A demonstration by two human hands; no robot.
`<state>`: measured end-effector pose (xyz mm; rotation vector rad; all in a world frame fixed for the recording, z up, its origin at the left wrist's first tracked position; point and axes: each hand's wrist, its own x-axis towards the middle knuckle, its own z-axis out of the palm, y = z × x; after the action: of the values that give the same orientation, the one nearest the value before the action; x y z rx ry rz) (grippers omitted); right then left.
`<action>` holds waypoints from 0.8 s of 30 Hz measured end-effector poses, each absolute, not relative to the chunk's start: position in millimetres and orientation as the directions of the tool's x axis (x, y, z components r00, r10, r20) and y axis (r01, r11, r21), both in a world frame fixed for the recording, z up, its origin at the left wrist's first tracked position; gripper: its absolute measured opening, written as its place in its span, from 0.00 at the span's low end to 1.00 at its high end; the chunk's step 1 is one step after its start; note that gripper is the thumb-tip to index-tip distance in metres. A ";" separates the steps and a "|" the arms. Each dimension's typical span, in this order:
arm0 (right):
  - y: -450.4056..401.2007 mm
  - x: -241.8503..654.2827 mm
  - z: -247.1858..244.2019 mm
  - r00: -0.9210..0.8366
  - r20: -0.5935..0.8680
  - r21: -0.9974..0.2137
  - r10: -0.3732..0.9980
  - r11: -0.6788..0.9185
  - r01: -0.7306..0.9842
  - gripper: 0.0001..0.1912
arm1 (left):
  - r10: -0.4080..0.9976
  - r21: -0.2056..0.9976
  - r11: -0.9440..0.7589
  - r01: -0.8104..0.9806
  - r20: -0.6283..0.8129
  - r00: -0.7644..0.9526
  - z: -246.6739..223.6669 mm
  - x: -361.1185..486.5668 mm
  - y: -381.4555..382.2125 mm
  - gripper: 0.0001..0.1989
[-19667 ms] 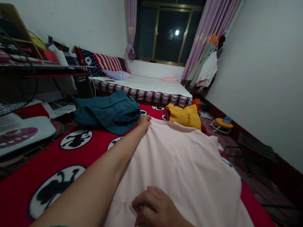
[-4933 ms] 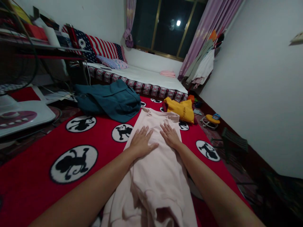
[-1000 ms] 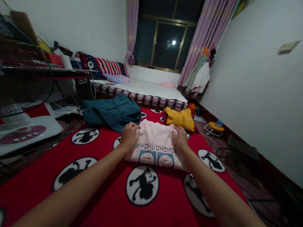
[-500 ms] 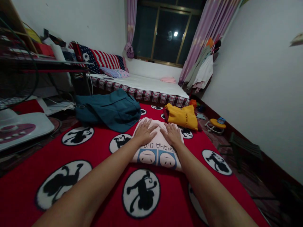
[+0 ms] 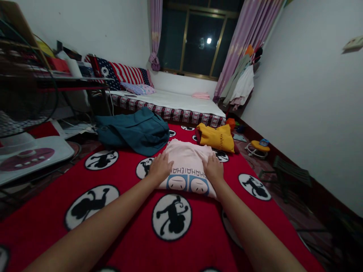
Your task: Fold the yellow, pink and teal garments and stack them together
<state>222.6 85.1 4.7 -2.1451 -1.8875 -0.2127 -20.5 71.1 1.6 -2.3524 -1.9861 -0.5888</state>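
Note:
A folded pale pink garment [image 5: 188, 156] with black lettering and a blue-and-white face print lies on the red blanket [image 5: 133, 234] with black-and-white figures. My left hand [image 5: 161, 166] rests at the garment's left edge, fingers somewhat apart. At its right edge lies my right hand [image 5: 213, 167], its fingers also spread and touching the cloth. Neither hand grips the garment. Behind it on the left is a crumpled teal garment [image 5: 134, 130], and behind it on the right a folded yellow garment [image 5: 217, 138].
A bed [image 5: 170, 99] with pillows stands beyond the blanket. At the left are a cluttered desk [image 5: 82, 83] and a white lidded item [image 5: 36, 153]. A yellow-topped stool [image 5: 257, 147] and a dark chair [image 5: 292, 172] stand on the right.
Both hands have moved apart, from the top of the pink garment out to its left and right edges. The view has shifted slightly.

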 end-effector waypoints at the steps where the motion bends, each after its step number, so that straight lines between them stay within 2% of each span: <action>1: 81.3 222.2 5.9 0.119 0.328 -0.089 0.937 -0.094 0.992 0.26 | 0.950 0.207 -0.158 0.965 0.300 0.092 5.6 -22.8 61.9 0.23; 5: 70.7 221.0 13.5 -0.002 0.484 -0.051 0.875 0.031 0.998 0.19 | 0.934 0.149 -0.113 0.982 0.353 0.054 19.9 -37.0 29.7 0.21; 7: 68.9 217.3 18.8 -0.072 0.520 -0.072 0.851 0.128 0.989 0.17 | 0.941 0.197 -0.096 0.976 0.336 0.024 24.1 -46.2 18.6 0.24; 9: 70.0 208.1 26.4 -0.117 0.494 -0.137 0.862 0.210 0.968 0.16 | 0.967 0.306 -0.055 0.950 0.254 -0.026 26.4 -54.6 10.5 0.27; 11: 73.6 192.0 37.7 -0.131 0.437 -0.211 0.890 0.243 0.947 0.16 | 0.987 0.433 -0.010 0.901 0.150 -0.061 27.4 -60.2 4.1 0.29; 13: 78.8 169.2 52.8 -0.134 0.364 -0.240 0.922 0.232 0.943 0.16 | 0.992 0.538 -0.005 0.843 0.111 -0.064 27.3 -61.6 -2.2 0.26; 16: 87.7 127.1 77.3 -0.185 0.186 -0.156 0.965 0.215 0.964 0.23 | 0.966 0.657 -0.133 0.742 0.253 -0.051 24.1 -57.0 -12.4 0.15; 18: 93.2 98.6 89.0 -0.242 0.063 -0.073 0.968 0.246 0.967 0.34 | 0.924 0.689 -0.243 0.683 0.380 -0.054 19.9 -52.4 -18.4 0.09; 20: 98.4 73.5 93.3 -0.297 -0.024 -0.017 0.955 0.297 0.955 0.40 | 0.898 0.704 -0.305 0.642 0.437 -0.053 14.6 -49.3 -22.4 0.07; 22: 103.4 53.9 91.0 -0.314 -0.090 0.011 0.945 0.316 0.949 0.38 | 0.895 0.729 -0.322 0.604 0.442 -0.056 9.3 -48.6 -24.2 0.07; 24: 108.1 40.4 85.0 -0.304 -0.128 0.024 0.944 0.310 0.951 0.29 | 0.896 0.746 -0.331 0.577 0.441 -0.055 4.9 -49.9 -24.4 0.08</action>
<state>40.4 108.1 85.0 -1.9163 -2.6354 0.0918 -49.9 -24.4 4.9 -2.3530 -1.9532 -1.6642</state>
